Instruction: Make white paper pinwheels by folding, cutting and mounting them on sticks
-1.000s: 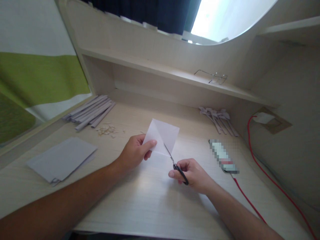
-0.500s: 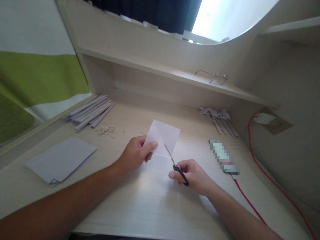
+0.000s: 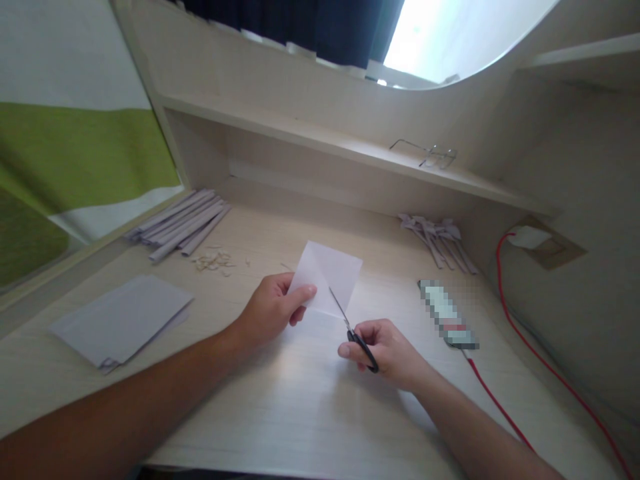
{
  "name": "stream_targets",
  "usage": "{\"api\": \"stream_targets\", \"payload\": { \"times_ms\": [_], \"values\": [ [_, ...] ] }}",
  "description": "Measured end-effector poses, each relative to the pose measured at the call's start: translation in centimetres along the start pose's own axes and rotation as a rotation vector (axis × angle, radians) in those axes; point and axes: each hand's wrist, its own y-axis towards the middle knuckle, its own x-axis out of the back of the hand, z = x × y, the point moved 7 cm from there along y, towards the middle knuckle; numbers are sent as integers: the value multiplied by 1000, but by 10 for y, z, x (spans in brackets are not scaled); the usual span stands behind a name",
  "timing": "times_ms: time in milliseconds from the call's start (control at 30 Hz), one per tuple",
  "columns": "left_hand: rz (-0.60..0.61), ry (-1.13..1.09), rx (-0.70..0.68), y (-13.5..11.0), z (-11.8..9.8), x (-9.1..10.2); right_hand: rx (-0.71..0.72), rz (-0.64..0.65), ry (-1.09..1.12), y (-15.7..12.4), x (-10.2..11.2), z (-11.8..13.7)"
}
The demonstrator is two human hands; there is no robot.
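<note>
Your left hand pinches a small, four-sided white paper sheet by its left edge, thumb covering that part. Your right hand grips black-handled metal scissors, their blade lying across the sheet's lower right, between your hands and over the pale wooden bench. Left lie a flat white paper stack, rolled white paper tubes and small pale slivers; right, a dark-edged rectangular phone.

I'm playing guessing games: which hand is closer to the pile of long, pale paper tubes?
Left. The left hand is in front of the paper tubes and to their right; the right hand is farther off in both directions.
</note>
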Motion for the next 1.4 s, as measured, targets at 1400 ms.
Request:
{"api": "stream_targets", "payload": {
  "times_ms": [1400],
  "values": [
    [46, -43, 9, 1, 8, -5, 37, 12, 66, 0, -3, 0]
  ]
}}
